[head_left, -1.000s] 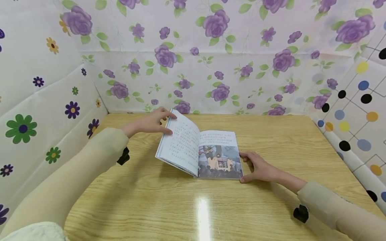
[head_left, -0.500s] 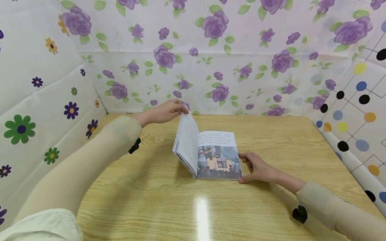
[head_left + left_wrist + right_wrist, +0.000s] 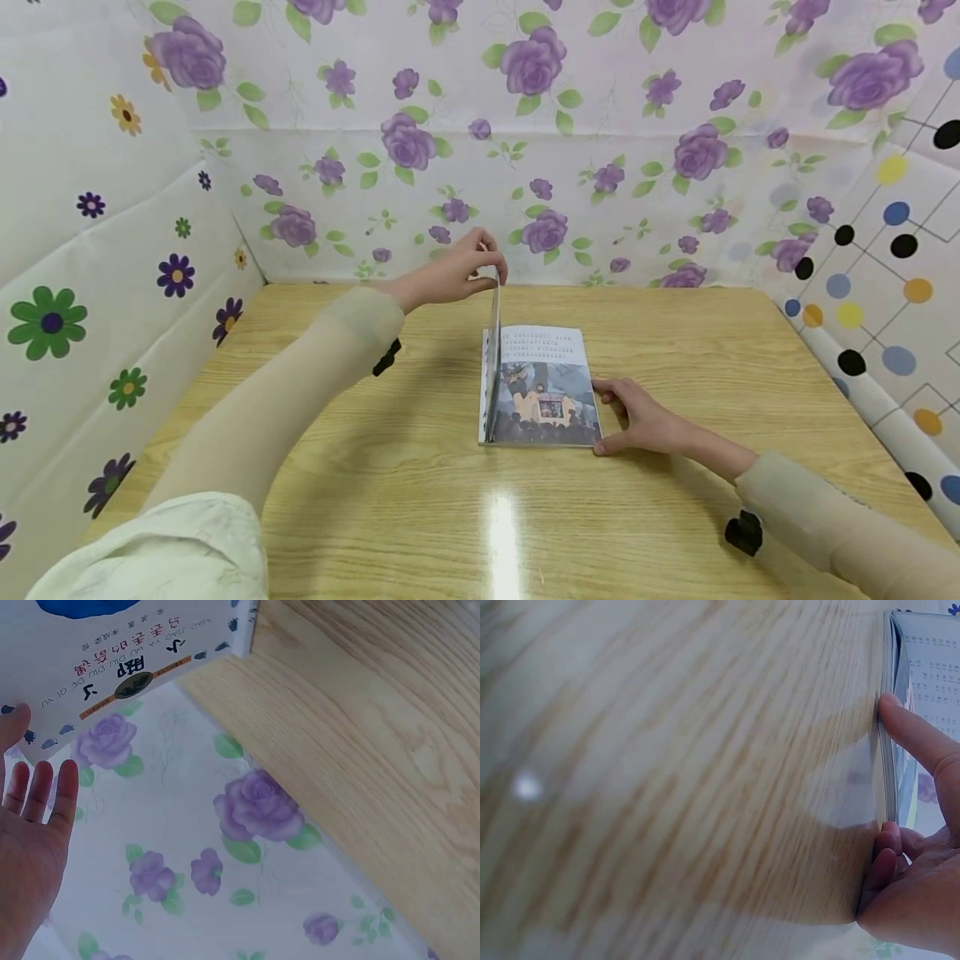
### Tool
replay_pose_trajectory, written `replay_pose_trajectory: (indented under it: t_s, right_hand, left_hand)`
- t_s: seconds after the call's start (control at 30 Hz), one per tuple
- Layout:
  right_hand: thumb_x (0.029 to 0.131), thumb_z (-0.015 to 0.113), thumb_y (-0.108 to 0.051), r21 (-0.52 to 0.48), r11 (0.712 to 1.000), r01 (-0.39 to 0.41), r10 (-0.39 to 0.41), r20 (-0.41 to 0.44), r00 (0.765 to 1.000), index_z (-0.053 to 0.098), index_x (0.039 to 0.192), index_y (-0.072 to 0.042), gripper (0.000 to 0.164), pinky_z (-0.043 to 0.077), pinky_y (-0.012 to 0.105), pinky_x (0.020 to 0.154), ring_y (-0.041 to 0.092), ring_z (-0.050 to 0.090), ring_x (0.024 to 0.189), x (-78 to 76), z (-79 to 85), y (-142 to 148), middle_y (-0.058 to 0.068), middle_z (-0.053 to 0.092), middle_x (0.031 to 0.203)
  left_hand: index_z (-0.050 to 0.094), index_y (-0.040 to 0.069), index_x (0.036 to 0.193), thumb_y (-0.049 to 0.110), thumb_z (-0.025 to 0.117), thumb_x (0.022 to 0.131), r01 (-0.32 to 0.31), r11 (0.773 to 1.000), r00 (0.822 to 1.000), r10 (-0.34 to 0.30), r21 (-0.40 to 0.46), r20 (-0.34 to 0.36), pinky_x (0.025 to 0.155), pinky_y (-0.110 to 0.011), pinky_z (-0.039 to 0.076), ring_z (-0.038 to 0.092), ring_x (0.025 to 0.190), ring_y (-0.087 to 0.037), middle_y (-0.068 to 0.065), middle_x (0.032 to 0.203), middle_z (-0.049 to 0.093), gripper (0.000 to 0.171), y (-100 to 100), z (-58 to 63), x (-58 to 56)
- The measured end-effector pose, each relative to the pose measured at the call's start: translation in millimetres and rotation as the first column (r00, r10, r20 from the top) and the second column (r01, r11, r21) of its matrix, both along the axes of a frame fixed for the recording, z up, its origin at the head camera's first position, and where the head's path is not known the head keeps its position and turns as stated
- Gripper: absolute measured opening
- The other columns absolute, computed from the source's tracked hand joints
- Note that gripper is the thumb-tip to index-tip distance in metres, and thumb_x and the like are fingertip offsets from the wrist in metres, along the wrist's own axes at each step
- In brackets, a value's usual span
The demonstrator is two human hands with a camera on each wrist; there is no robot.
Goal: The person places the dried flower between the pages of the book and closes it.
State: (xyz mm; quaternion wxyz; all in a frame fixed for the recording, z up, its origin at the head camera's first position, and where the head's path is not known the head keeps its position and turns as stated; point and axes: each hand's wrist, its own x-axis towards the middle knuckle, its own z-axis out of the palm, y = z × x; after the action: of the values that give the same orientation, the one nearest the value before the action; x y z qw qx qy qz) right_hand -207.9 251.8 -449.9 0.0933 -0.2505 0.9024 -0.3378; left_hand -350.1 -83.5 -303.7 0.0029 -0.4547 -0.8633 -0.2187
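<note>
An open picture book lies on the table, its right page showing text above a grey-blue illustration. Its front part, cover and leaves together, stands nearly upright at the spine. My left hand pinches the top of that raised part. In the left wrist view, the white cover carries blue footprints and Chinese lettering, with the left thumb at its edge. At the book's right edge is my right hand, thumb by the near corner and fingers farther up. The right wrist view shows these fingertips touching the book's side.
The wooden table spreads around the book. A white cloth with purple roses hangs at the back, meeting the table's far edge. Patterned cloths stand at left and right, one with flowers, the other with coloured dots.
My left hand has swung rightward and up, bringing the raised leaves and cover from a leftward slant to nearly upright. My right hand has stayed at the book's right edge.
</note>
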Motion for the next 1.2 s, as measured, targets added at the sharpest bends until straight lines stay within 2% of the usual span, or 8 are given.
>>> replay_pose_trajectory:
  t_s: [0.13, 0.3, 0.53, 0.73, 0.97, 1.2]
  right_hand:
    - [0.071, 0.089, -0.035, -0.010, 1.000, 0.000, 0.000, -0.006, 1.000, 0.040, 0.144, 0.008, 0.098, 0.033, 0.022, 0.072, 0.019, 0.037, 0.090, 0.2, 0.1, 1.0, 0.013, 0.047, 0.113]
    - [0.072, 0.088, -0.036, -0.004, 1.000, -0.005, 0.005, -0.010, 1.000, 0.039, 0.146, 0.007, 0.098, 0.033, 0.024, 0.071, 0.018, 0.036, 0.089, -0.8, -0.1, 1.7, 0.012, 0.047, 0.112]
    - [0.072, 0.089, -0.034, -0.020, 1.000, -0.005, 0.005, -0.021, 1.000, 0.039, 0.145, 0.008, 0.097, 0.032, 0.024, 0.070, 0.019, 0.036, 0.087, -0.2, 0.9, 2.5, 0.014, 0.047, 0.109]
    - [0.070, 0.090, -0.032, -0.040, 0.999, -0.005, 0.004, -0.032, 0.999, 0.042, 0.143, 0.008, 0.096, 0.035, 0.021, 0.075, 0.019, 0.040, 0.093, -1.1, -1.3, -0.3, 0.015, 0.050, 0.112]
    - [0.069, 0.091, -0.030, -0.063, 0.998, 0.007, -0.009, -0.030, 1.000, 0.046, 0.142, 0.004, 0.092, 0.035, 0.022, 0.076, 0.020, 0.040, 0.095, -0.1, -1.2, -2.7, 0.014, 0.051, 0.111]
    - [0.069, 0.091, -0.028, -0.085, 0.996, 0.008, -0.011, -0.042, 0.999, 0.049, 0.142, 0.000, 0.089, 0.031, 0.023, 0.073, 0.020, 0.037, 0.090, 1.2, -1.1, -4.9, 0.012, 0.051, 0.106]
  left_hand:
    - [0.061, 0.008, 0.103, 0.009, 0.057, 0.099, 0.056, 0.998, 0.998, -0.056, 0.017, 0.002, 0.093, -0.044, 0.049, 0.048, 0.117, -0.031, -0.017, 0.132, 0.043, 0.006, 14.9, -7.3, -6.0]
    - [0.059, 0.007, 0.110, 0.010, 0.057, 0.100, 0.083, 0.996, 0.996, -0.083, 0.027, 0.028, 0.099, -0.048, 0.050, 0.054, 0.120, -0.030, -0.013, 0.127, 0.054, 0.011, 31.0, -14.1, -11.1]
    - [0.059, 0.010, 0.119, 0.013, 0.059, 0.099, 0.110, 0.994, 0.994, -0.111, -0.011, -0.026, 0.102, -0.037, 0.049, 0.055, 0.119, -0.023, -0.009, 0.125, 0.054, 0.020, 59.3, -35.4, -20.5]
    - [0.059, 0.013, 0.123, 0.017, 0.067, 0.095, 0.122, 0.988, 0.992, -0.125, -0.098, -0.018, 0.109, -0.027, 0.043, 0.054, 0.123, -0.019, -0.005, 0.129, 0.054, 0.030, 78.6, -49.0, -15.4]
    - [0.057, 0.017, 0.125, 0.022, 0.065, 0.096, 0.103, 0.976, 0.994, -0.109, -0.194, -0.019, 0.106, -0.029, 0.045, 0.053, 0.123, -0.018, -0.002, 0.133, 0.051, 0.030, 94.6, -60.9, -10.4]
    - [0.059, 0.017, 0.123, 0.024, 0.067, 0.095, 0.100, 0.974, 0.992, -0.113, -0.205, -0.057, 0.104, -0.028, 0.047, 0.056, 0.119, -0.015, -0.001, 0.129, 0.055, 0.030, 100.9, -73.3, -14.0]
